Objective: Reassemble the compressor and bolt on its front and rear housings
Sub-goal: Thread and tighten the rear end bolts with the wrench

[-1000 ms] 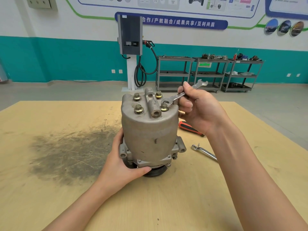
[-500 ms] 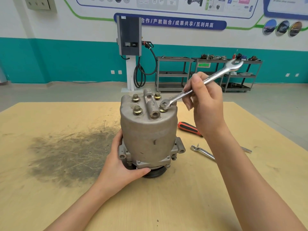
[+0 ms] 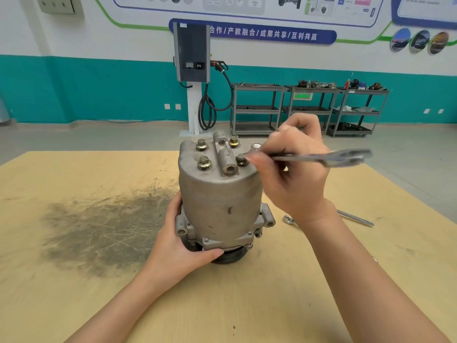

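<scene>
A grey metal compressor [image 3: 220, 201] stands upright on the wooden table [image 3: 74, 293], pulley end down. Several brass-coloured bolts [image 3: 204, 162] stick up from its top housing. My left hand [image 3: 180, 246] grips the compressor's lower flange at the front left. My right hand [image 3: 294, 174] holds a steel open-end wrench [image 3: 321, 158] whose handle points right and is blurred. Its jaw end lies at the front right bolt [image 3: 241, 160] on the top, partly hidden by my fingers.
Another wrench [image 3: 356, 217] lies on the table right of the compressor, partly behind my right wrist. A dark scuffed stain [image 3: 99, 231] covers the table at left. Metal carts [image 3: 309, 107] and a charging post [image 3: 193, 70] stand by the far wall.
My right hand has swung the wrench handle from pointing away and up to pointing right, roughly level, with its jaw staying at the front right bolt. My left hand has stayed on the flange.
</scene>
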### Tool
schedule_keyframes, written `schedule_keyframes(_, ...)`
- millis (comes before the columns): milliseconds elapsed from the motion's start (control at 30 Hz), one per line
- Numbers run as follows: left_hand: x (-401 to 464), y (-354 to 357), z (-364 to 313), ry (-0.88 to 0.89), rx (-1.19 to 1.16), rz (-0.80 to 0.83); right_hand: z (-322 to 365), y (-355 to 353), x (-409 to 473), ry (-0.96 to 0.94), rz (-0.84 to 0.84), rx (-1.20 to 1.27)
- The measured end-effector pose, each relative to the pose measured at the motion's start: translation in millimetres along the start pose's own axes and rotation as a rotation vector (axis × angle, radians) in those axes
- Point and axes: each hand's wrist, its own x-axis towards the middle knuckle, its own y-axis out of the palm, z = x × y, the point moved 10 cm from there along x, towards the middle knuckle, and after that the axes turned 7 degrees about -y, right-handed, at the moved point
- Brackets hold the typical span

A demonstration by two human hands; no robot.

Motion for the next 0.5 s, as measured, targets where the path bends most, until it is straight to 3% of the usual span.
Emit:
schedule_keyframes(100,0,0,-1,0.001,0.005,-0.004,-5,-1,-1,0.042,-0.016,0.008)
schedule_keyframes(300,-1,-1,0,0.000,0.011,-0.012,-61,-3,-22,0.636,-0.168,0.359)
schedule_keyframes(500,-1,-1,-1,0.004,0.011,-0.013,-93,12,-52,0.965,-0.206,0.612)
